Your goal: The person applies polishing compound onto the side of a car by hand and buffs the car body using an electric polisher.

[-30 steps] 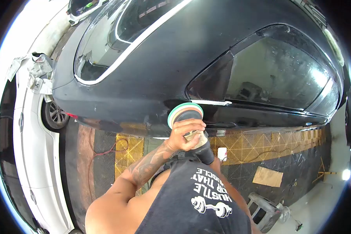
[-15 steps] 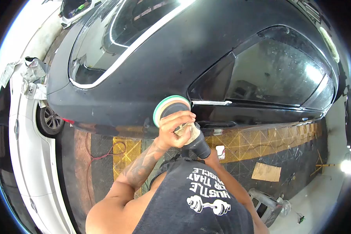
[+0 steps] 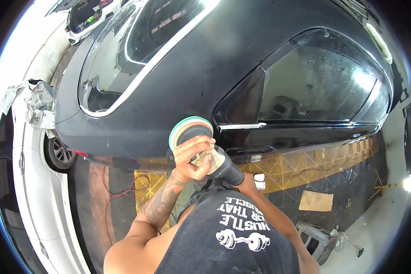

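- Tool [image 3: 217, 160]: hand-held, with a round pad [image 3: 186, 122] at its forward end. The pad's edge shows a green outer band, then pale and orange layers; the backing behind is dark.
- Tool body: a tan, worn-looking collar at the middle, then a thick black cylinder running toward the rear. It lies tilted, pad up and to the left, rear end down and to the right.
- Location: between the wearer's shirt [image 3: 242, 223] and the flank of the black car [image 3: 169, 86]. The pad stands just left of the lower corner of the side window [image 3: 310, 86]; whether it touches the panel cannot be told.
- Left grip [image 3: 191, 157]: closed around the tool at the neck and collar, directly behind the pad. Fingers lie across the top; the thumb comes round on the collar's right side. The pad projects beyond the knuckles.
- Right grip [image 3: 248, 181]: at the rear end of the black cylinder, fingers largely hidden; how tightly it is closed cannot be told.
- Left arm [image 3: 162, 196]: elbow bent and set out to the side, tattooed forearm rising toward the tool.
- Right arm [image 3: 271, 210]: forearm slants up and leftward past the shirt to the tool's rear.
- Surroundings: white car [image 3: 41, 196] at far left; cardboard [image 3: 316, 201] flat on the floor [image 3: 287, 173], right of the right forearm.
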`<state>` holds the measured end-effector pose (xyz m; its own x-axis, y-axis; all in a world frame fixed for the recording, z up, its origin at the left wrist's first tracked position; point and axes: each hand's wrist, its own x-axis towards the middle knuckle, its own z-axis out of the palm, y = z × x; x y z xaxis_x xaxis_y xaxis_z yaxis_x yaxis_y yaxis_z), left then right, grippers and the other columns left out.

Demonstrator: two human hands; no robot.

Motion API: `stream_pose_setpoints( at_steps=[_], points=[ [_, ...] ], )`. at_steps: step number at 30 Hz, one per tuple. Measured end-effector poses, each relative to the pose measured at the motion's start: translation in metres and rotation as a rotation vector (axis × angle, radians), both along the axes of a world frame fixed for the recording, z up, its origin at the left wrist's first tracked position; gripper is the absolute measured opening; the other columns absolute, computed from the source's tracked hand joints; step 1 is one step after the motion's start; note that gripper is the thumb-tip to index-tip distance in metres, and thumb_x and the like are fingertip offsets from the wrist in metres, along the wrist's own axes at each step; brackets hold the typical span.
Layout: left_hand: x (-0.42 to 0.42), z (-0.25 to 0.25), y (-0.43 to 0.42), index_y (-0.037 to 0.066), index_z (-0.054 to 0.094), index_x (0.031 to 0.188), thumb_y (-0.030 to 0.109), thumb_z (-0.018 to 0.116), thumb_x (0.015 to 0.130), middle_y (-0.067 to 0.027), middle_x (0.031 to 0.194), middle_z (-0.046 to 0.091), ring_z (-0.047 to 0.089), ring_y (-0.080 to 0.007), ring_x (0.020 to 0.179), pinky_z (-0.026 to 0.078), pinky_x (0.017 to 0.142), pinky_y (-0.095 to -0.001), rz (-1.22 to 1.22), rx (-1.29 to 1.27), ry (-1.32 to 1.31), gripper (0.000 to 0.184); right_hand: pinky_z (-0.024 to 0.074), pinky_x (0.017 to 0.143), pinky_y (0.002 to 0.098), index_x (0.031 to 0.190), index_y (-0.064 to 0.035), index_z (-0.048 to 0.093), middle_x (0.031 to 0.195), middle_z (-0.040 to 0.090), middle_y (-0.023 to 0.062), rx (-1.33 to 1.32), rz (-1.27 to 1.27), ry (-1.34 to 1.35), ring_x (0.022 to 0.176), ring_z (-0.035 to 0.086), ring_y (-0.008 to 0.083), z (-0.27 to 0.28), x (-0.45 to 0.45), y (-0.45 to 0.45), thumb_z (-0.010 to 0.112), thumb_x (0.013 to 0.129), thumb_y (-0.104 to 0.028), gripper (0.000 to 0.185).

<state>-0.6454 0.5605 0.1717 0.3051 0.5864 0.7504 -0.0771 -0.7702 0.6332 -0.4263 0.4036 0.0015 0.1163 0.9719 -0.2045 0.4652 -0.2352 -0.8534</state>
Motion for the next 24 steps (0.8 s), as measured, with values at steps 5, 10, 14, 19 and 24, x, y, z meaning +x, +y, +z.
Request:
stream_pose_setpoints(
  at_steps=[5, 10, 14, 19, 24],
  points=[
    [-0.007, 0.019, 0.009, -0.005, 0.068, 0.090, -0.001, 0.062, 0.070, -0.0230, 0.093, 0.072, 0.073, -0.0305, 0.087, 0.058, 0.082, -0.0367, 0.006, 0.004, -0.009, 0.022, 0.0554, 0.079, 0.0432, 0.098, -0.0030, 0.071, 0.094, 0.071, 0.0233, 0.067, -0.030, -0.069, 0.091, 0.070, 0.0406, 0.022, -0.007, 0.014, 0.079, 0.069, -0.024, 0.036],
    [-0.005, 0.042, 0.027, -0.006, 0.067, 0.089, 0.001, 0.062, 0.072, -0.0232, 0.093, 0.072, 0.074, -0.0306, 0.087, 0.058, 0.083, -0.0372, -0.019, 0.064, -0.047, 0.019, 0.0552, 0.080, 0.0449, 0.099, -0.0029, 0.070, 0.097, 0.071, 0.0235, 0.206, -0.086, -0.063, 0.092, 0.068, 0.0424, 0.045, -0.010, 0.032, 0.075, 0.073, -0.018, 0.031],
    [-0.003, 0.061, 0.037, -0.006, 0.067, 0.090, 0.002, 0.063, 0.073, -0.0236, 0.093, 0.072, 0.074, -0.0314, 0.086, 0.058, 0.082, -0.0392, -0.054, 0.066, -0.052, 0.019, 0.0551, 0.080, 0.0458, 0.098, -0.0026, 0.069, 0.097, 0.071, 0.0238, 0.220, -0.125, -0.095, 0.093, 0.068, 0.0433, 0.061, -0.011, 0.039, 0.074, 0.073, -0.016, 0.028],
    [-0.010, 0.054, 0.037, -0.006, 0.067, 0.092, 0.002, 0.062, 0.077, -0.0234, 0.095, 0.071, 0.073, -0.0324, 0.085, 0.058, 0.080, -0.0403, -0.034, 0.085, -0.046, 0.017, 0.0552, 0.080, 0.0458, 0.098, -0.0025, 0.070, 0.098, 0.071, 0.0242, 0.202, -0.113, -0.061, 0.093, 0.068, 0.0433, 0.058, -0.013, 0.038, 0.074, 0.071, -0.016, 0.031],
    [-0.015, 0.038, 0.026, -0.005, 0.066, 0.091, -0.001, 0.059, 0.077, -0.0237, 0.095, 0.071, 0.073, -0.0323, 0.085, 0.057, 0.082, -0.0416, 0.002, 0.020, -0.033, 0.017, 0.0553, 0.080, 0.0457, 0.098, -0.0020, 0.070, 0.095, 0.071, 0.0244, 0.213, -0.063, -0.012, 0.092, 0.068, 0.0432, 0.042, -0.013, 0.032, 0.076, 0.069, -0.017, 0.033]
  ],
)
